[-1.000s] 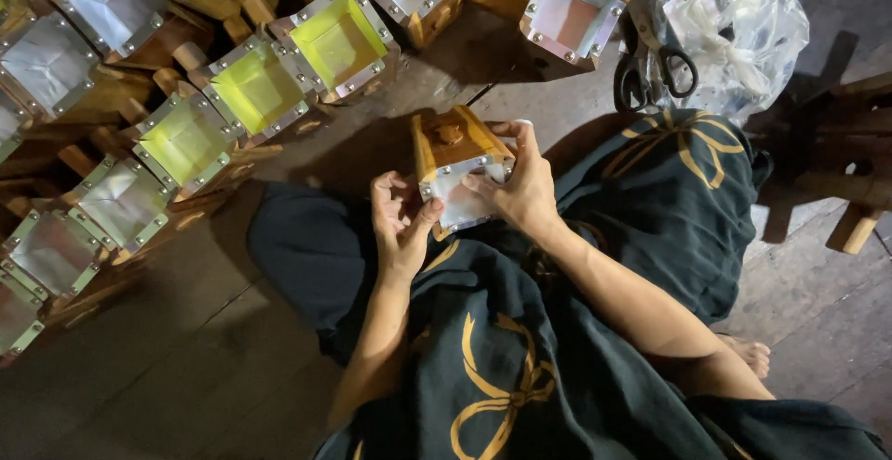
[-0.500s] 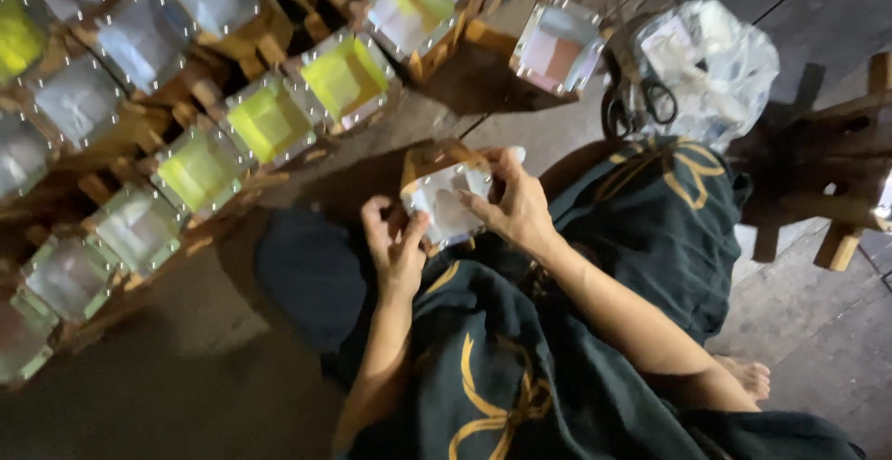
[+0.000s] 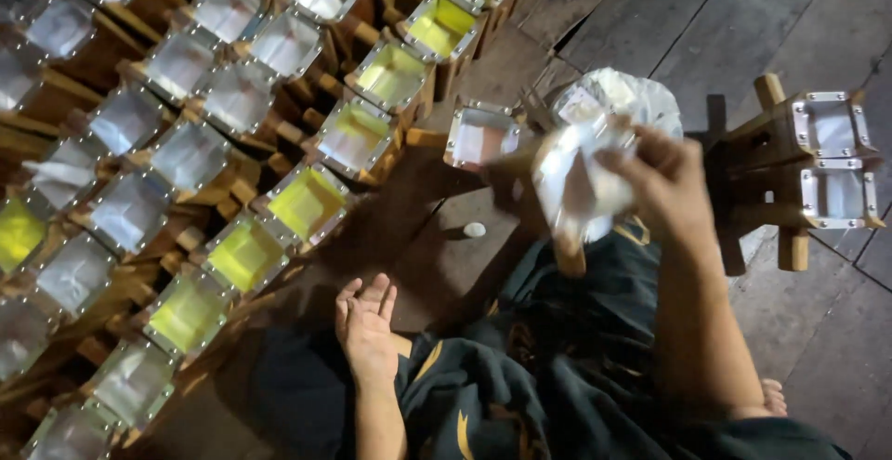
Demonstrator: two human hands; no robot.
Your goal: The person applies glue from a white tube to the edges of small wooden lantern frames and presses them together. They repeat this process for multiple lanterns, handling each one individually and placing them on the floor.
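My right hand [image 3: 664, 181] is raised over my lap and grips a small wooden box lantern [image 3: 571, 190] with a white paper face; it is blurred by motion. Palm up on my knee, my left hand [image 3: 365, 321] rests over the dark patterned cloth [image 3: 530, 386], fingers apart, holding nothing. A single lantern with a pale face [image 3: 480, 135] sits on the floor just beyond the held one. A small white bit [image 3: 474, 230] lies on the floor between my hands.
Rows of finished wooden lanterns with white faces [image 3: 190, 153] and yellow faces [image 3: 307, 202] cover the floor to the left. A clear plastic bag [image 3: 618, 98] lies ahead. A wooden frame with two metal-edged panels [image 3: 818, 167] stands at the right on plank flooring.
My right hand has lifted the lantern up and away to the right. My left hand let go of it and dropped onto my knee. The view shifted left.
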